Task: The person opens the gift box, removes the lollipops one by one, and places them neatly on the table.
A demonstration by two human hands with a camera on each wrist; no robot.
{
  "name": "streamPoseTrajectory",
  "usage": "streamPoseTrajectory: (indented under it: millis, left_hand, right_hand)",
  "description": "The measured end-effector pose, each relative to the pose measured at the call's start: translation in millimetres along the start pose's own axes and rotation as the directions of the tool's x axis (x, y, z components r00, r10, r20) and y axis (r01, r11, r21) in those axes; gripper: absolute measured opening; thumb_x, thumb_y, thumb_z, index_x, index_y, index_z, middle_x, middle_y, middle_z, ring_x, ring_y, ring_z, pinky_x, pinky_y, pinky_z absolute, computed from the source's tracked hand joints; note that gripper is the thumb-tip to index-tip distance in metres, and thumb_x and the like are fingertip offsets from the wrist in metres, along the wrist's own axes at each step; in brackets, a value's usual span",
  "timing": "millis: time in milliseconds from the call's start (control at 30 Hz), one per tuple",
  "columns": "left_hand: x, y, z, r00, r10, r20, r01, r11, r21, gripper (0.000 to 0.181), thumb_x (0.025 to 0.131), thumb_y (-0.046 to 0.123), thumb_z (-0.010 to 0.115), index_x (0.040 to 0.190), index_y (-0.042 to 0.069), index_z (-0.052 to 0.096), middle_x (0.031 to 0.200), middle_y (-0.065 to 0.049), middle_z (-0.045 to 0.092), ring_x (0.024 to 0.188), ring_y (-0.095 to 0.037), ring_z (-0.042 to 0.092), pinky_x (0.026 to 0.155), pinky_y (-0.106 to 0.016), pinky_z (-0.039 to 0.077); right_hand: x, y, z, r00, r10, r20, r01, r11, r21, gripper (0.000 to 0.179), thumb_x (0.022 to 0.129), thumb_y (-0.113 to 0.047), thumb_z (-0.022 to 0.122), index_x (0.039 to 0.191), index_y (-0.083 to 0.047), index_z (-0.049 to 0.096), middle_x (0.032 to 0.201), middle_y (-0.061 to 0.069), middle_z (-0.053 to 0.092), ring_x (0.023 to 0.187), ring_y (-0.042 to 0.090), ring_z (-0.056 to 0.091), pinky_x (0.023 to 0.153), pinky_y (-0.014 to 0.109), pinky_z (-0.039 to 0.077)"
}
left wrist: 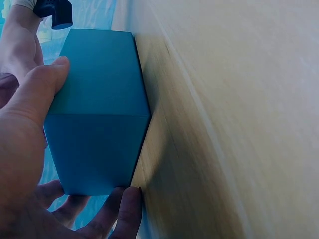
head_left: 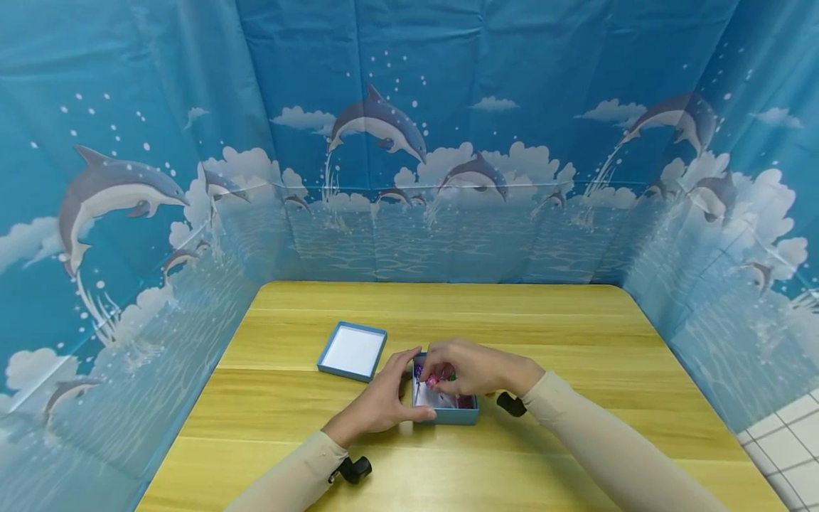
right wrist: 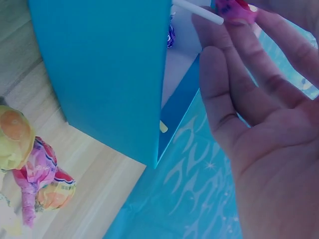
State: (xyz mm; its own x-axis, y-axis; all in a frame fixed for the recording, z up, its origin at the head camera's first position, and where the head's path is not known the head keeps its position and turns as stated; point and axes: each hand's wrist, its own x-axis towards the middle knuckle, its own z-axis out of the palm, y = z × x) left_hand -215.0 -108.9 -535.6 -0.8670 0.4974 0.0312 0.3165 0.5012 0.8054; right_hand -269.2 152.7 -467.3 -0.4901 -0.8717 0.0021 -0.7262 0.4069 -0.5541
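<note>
A blue open box (head_left: 448,415) stands on the table with its white inside facing up. My left hand (head_left: 382,400) grips it, thumb on the front wall and fingers along the far part of the left side. The box walls (left wrist: 99,149) fill the middle of the left wrist view. My right hand (head_left: 472,368) is over the box opening and pinches a pink-wrapped lollipop (right wrist: 236,12), whose white stick (right wrist: 199,11) points into the box. A purple-wrapped candy (right wrist: 171,36) lies inside, partly hidden by the wall.
The box's lid (head_left: 353,350), blue-rimmed with a white inside, lies on the table at the back left. Beside the box, in the right wrist view, lie several wrapped candies, among them a yellow one (right wrist: 14,137) and a pink one (right wrist: 40,167). A dolphin-print curtain (head_left: 435,235) surrounds the table.
</note>
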Motion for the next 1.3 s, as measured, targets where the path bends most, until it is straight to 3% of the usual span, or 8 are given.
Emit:
streamPoseTrajectory:
  millis: [200, 433, 767, 1033, 1300]
  left_hand:
    - [0.7, -0.1, 0.7, 1.000, 0.000, -0.007, 0.001, 1.000, 0.016, 0.120, 0.098, 0.057, 0.094, 0.188, 0.020, 0.023, 0.190, -0.012, 0.032, 0.174, -0.040, 0.042, 0.140, -0.066, 0.041]
    - [0.7, -0.6, 2.1, 1.000, -0.007, -0.008, 0.007, 1.000, 0.020, 0.120, 0.097, 0.056, 0.095, 0.187, 0.018, 0.025, 0.189, -0.014, 0.034, 0.172, -0.040, 0.044, 0.140, -0.066, 0.039]
    - [1.1, 1.0, 3.1, 1.000, -0.011, -0.010, 0.011, 1.000, 0.008, 0.120, 0.097, 0.055, 0.095, 0.187, 0.018, 0.025, 0.188, -0.014, 0.035, 0.169, -0.039, 0.047, 0.138, -0.066, 0.042]
    - [0.8, 3.4, 3.3, 1.000, -0.020, -0.015, 0.020, 1.000, 0.007, 0.120, 0.097, 0.055, 0.096, 0.187, 0.019, 0.025, 0.189, -0.015, 0.034, 0.170, -0.041, 0.045, 0.138, -0.066, 0.042]
    - [-0.5, 4.3, 4.0, 1.000, -0.023, -0.011, 0.023, 1.000, -0.005, 0.120, 0.097, 0.054, 0.096, 0.187, 0.017, 0.025, 0.189, -0.016, 0.033, 0.170, -0.041, 0.046, 0.137, -0.066, 0.044]
  right_hand:
    - [-5.6, 0, -2, 0.996, -0.046, -0.079, 0.047, 0.999, 0.006, 0.018, 0.111, -0.014, 0.082, 0.129, -0.013, 0.085, 0.122, 0.000, 0.075, 0.097, -0.004, 0.071, 0.088, 0.029, 0.070]
    - [-15.8, -3, -4, 0.987, -0.059, -0.151, 0.059, 0.998, -0.004, 0.020, 0.111, -0.014, 0.082, 0.130, -0.016, 0.085, 0.127, -0.001, 0.074, 0.098, -0.001, 0.071, 0.090, 0.046, 0.072]
    - [-34.5, 0, -6, 0.971, -0.062, -0.231, 0.068, 0.998, 0.017, 0.025, 0.112, -0.013, 0.079, 0.132, -0.027, 0.084, 0.129, -0.001, 0.076, 0.101, 0.004, 0.072, 0.089, 0.044, 0.071]
    - [-49.7, 3, -6, 0.964, -0.021, -0.266, 0.022, 1.000, -0.001, 0.026, 0.113, -0.016, 0.080, 0.137, -0.027, 0.081, 0.126, -0.001, 0.077, 0.089, 0.001, 0.066, 0.076, 0.038, 0.068]
    - [-60.8, 8, -3, 0.960, 0.046, -0.275, -0.034, 0.998, 0.048, 0.030, 0.111, -0.010, 0.079, 0.140, -0.021, 0.077, 0.121, -0.002, 0.078, 0.093, -0.001, 0.069, 0.082, 0.040, 0.069]
